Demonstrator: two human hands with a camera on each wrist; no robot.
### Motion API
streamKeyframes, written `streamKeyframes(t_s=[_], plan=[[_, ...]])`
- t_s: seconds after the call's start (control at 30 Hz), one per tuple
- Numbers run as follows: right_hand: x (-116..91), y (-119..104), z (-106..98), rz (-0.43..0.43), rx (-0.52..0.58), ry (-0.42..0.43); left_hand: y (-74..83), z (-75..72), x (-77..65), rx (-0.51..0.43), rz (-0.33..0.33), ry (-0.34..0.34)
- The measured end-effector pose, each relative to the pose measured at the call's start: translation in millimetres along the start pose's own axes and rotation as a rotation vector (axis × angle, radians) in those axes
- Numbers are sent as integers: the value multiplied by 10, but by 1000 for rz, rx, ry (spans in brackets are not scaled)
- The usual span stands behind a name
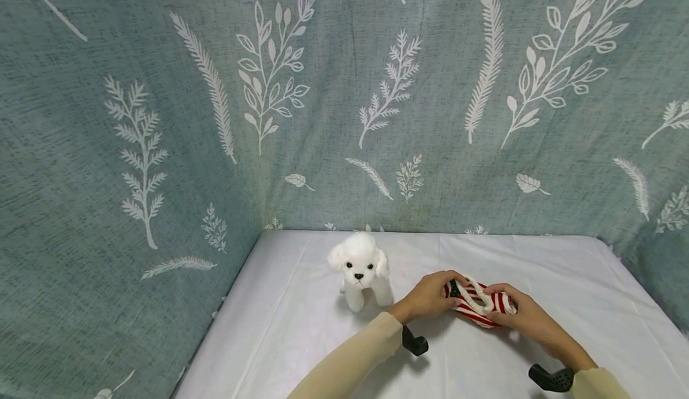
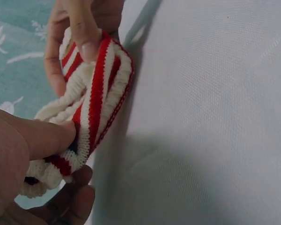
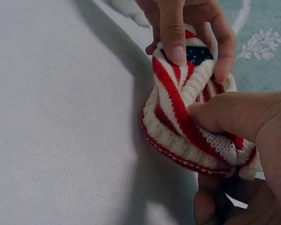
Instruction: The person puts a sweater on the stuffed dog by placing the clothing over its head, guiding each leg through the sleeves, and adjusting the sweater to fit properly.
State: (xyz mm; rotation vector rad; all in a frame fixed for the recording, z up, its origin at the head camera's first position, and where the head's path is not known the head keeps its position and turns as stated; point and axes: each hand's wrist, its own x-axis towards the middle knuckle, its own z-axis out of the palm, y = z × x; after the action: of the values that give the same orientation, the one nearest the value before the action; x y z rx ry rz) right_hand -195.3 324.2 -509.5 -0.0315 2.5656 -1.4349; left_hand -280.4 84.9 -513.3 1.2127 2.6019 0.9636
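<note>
A small knitted sweater (image 1: 475,313) with red and white stripes, cream ribbed edges and a navy patch with white dots is held close over the white cloth. My left hand (image 1: 430,294) pinches its left end, by the navy patch, thumb on top and fingers beneath. At the other end my right hand (image 1: 524,312) grips the knit the same way. Between them the sweater (image 3: 167,105) is bunched, its ribbed openings showing in both wrist views. Left of my left hand stands a white plush dog (image 1: 359,270), facing me, touched by neither hand.
A white cloth (image 1: 280,327) with faint creases covers the table. Blue-green curtains (image 1: 323,118) printed with white leaves enclose it at the back and sides. Black camera mounts (image 1: 414,341) sit at both wrists, by the beige sleeves (image 1: 355,360).
</note>
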Motion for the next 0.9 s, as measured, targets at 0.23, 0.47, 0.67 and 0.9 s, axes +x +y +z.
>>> streamKeyframes(t_s=[0.23, 0.47, 0.67, 0.9], plan=[[-16, -42, -2, -55, -18, 23, -11, -86, -62, -29, -9, 18], [-47, -152, -43, -70, -48, 38, 43, -224, -100, 4, 65, 10], [-79, -258, -87, -124, -18, 42, 158, -397, -148, 56, 92, 19], [-139, -432, -145, -157, -23, 55, 289, -611, -217, 52, 146, 28]])
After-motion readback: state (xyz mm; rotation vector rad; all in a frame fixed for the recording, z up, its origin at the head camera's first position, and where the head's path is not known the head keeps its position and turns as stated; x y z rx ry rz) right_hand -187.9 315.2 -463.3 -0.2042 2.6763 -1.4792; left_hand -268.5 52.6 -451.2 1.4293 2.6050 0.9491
